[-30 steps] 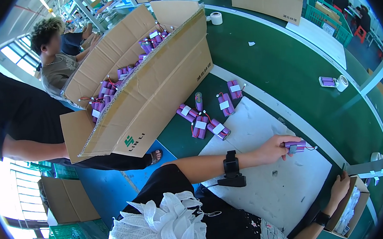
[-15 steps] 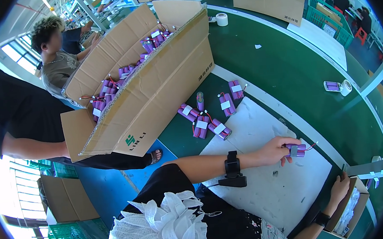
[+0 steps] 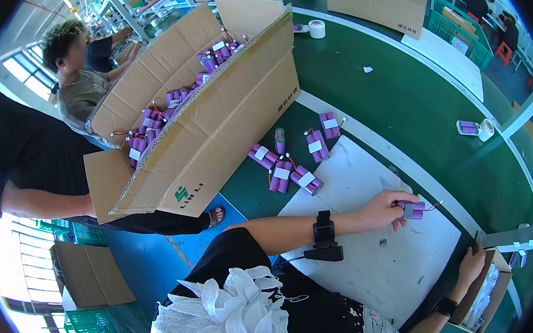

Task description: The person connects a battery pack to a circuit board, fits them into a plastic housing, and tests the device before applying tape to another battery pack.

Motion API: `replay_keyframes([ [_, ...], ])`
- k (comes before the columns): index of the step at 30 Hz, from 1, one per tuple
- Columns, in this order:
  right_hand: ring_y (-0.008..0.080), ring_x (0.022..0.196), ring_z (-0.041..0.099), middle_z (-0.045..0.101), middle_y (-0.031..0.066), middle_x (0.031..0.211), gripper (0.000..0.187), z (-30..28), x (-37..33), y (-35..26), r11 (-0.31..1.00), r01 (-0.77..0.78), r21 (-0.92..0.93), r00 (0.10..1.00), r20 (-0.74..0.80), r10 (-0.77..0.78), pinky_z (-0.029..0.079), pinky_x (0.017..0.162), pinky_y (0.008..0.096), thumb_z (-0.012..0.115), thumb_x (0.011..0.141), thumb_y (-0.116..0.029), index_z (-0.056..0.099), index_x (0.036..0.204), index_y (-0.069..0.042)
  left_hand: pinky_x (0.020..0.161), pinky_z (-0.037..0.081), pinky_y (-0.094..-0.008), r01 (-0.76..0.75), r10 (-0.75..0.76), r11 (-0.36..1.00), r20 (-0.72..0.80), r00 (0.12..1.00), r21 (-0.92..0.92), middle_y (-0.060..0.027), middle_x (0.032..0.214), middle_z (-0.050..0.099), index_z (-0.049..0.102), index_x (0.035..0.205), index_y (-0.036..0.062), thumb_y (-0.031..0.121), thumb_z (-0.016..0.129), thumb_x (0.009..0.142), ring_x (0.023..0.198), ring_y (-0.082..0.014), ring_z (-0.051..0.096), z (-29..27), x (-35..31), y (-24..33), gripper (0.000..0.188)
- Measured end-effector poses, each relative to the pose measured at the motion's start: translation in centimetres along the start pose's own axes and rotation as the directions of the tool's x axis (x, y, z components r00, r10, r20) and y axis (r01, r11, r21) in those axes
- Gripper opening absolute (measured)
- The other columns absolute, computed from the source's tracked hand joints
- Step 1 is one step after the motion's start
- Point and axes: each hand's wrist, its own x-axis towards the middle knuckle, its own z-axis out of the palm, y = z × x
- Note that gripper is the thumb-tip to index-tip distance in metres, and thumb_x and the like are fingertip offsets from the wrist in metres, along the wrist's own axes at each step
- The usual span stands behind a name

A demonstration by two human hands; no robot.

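My left hand [image 3: 388, 211] is closed around a purple battery pack [image 3: 417, 209] with a grey-white patch and thin red wires ending in a small white plug. It holds the pack above a white sheet [image 3: 373, 252]. At the right, my right hand [image 3: 472, 264] has its fingers pinched at the near end of a grey metal bar [image 3: 503, 235] bearing several small white labels. A small dark tip shows by those fingers, too small to name. More battery packs [image 3: 281, 175] with white labels lie beyond the sheet, on the green surface.
A large open carton [image 3: 237, 112] full of battery packs stands at the left, a person's arm [image 3: 50, 203] against it. Beside my right wrist is a small box [image 3: 497, 298] of whitish pieces. The green belt [image 3: 411, 92] carries a tape roll [image 3: 316, 29] and a white-cased pack [image 3: 468, 127].
The tape roll, paper scrap and white-cased pack on the green belt have shifted slightly right and nearer. Both my hands have stayed almost in place.
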Motion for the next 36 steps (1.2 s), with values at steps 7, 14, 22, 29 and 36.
replay_keyframes([
  [7,0.0307,0.106,0.06,0.062,0.0153,0.115,0.032,0.4,0.5,0.7,1.0,0.02,0.005,0.999,-0.034,-0.019,0.046,0.091,0.0393,0.058,0.087,-0.01,0.059,0.119,-0.002,0.062,0.055,-0.0283,0.03,-0.029,0.999,0.016,0.999,-0.032,-0.0122,0.112,0.059,0.051,0.128,0.0004,-0.005,0.041,0.089,0.08,-0.0182,0.064,0.3,0.0,0.5,0.041],
  [14,0.03,0.101,0.062,0.064,0.0148,0.112,0.035,0.4,0.4,0.7,1.0,0.016,0.01,0.997,-0.076,-0.016,0.047,0.087,0.0392,0.059,0.087,-0.011,0.058,0.121,-0.004,0.061,0.055,-0.0284,0.029,-0.028,0.998,0.027,0.999,-0.048,-0.0127,0.111,0.059,0.051,0.128,-0.0002,-0.004,0.04,0.088,0.079,-0.0178,0.064,0.3,-0.1,0.3,0.041],
  [22,0.0192,0.092,0.06,0.058,0.0101,0.121,0.039,-4.9,-4.4,-10.7,0.8,0.319,0.509,0.94,-0.066,-0.334,0.049,0.076,0.0278,0.059,0.087,-0.009,0.055,0.126,-0.006,0.055,0.052,-0.027,0.032,-0.034,0.999,0.036,0.999,0.035,-0.013,0.103,0.062,0.053,0.124,-0.0021,-0.004,0.04,0.085,0.072,-0.0158,0.064,0.5,-0.2,1.0,0.041],
  [29,0.02,0.095,0.059,0.052,0.015,0.127,0.05,-2.0,-7.5,-13.3,0.489,0.39,0.78,0.711,0.082,-0.698,0.05,0.071,0.0297,0.063,0.08,0.003,0.051,0.128,-0.005,0.05,0.05,-0.0261,0.09,-0.096,0.993,0.092,0.991,0.073,-0.0124,0.092,0.063,0.057,0.118,-0.0032,-0.001,0.041,0.084,0.065,-0.0144,0.063,0.7,-0.5,1.0,0.038],
  [36,0.0202,0.096,0.058,0.052,0.0149,0.127,0.044,-2.2,-9.1,-15.4,0.465,0.309,0.83,0.86,-0.035,-0.509,0.05,0.076,0.0291,0.063,0.078,0.009,0.056,0.119,-0.003,0.048,0.049,-0.0258,0.089,-0.098,0.992,0.106,0.989,0.088,-0.012,0.089,0.063,0.06,0.113,-0.0043,0.0,0.042,0.083,0.063,-0.0142,0.063,0.8,-0.5,0.8,0.035],
])
